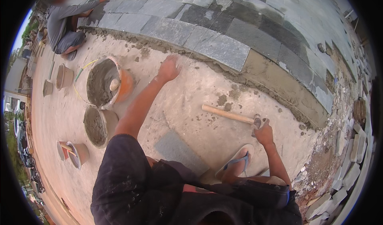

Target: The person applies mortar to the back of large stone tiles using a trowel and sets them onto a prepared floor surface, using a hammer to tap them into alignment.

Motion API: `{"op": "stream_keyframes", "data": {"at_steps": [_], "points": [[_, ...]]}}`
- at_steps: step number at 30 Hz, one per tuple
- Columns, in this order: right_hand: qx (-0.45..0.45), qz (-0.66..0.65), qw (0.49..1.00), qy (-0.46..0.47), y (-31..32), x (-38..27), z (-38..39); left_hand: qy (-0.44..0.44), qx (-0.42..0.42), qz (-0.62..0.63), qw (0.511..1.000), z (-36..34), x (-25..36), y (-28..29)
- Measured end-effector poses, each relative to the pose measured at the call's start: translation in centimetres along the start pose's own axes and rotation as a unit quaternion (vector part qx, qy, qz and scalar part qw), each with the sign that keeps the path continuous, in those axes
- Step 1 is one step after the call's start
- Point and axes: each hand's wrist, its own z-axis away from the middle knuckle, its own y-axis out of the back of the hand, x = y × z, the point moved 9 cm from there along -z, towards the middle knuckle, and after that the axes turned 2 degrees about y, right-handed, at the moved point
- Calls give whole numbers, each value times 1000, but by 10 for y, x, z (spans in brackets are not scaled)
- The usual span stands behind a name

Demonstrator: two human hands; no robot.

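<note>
My right hand [263, 132] grips a wooden-handled tool, seemingly a hammer [225, 113], at its dark end; the pale handle points left above the ground. That end is partly covered by my fingers. Stretched forward, my left hand [169, 68] is smeared by motion beside the mortar edge, and its fingers cannot be made out. Grey stone slabs [223, 49] lie in rows on the raised bed beyond it. A strip of bare mortar [279, 83] borders the last front slab. One loose slab [179, 149] rests on the ground between my legs.
An orange bucket [127, 83] of mortar stands at left, with a smaller mortar bucket [109, 123] and other pails [81, 153] nearby. A co-worker [66, 25] squats at the far left, reaching onto the slabs. Stacked stone pieces [351, 173] line the right side.
</note>
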Motion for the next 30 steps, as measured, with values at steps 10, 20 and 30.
{"op": "stream_keyframes", "data": {"at_steps": [10, 20, 30], "points": [[-79, 144, 986, 28, 11, 12, 8, 52, 244, 60, 966, -21, -49, 159], [-117, 122, 985, 33, -46, 49, 99, 298, 307, -24, 904, 51, -235, 243], [-247, 151, 952, 97, -55, 42, 111, 552, 112, -232, 793, 213, -421, 239]]}}
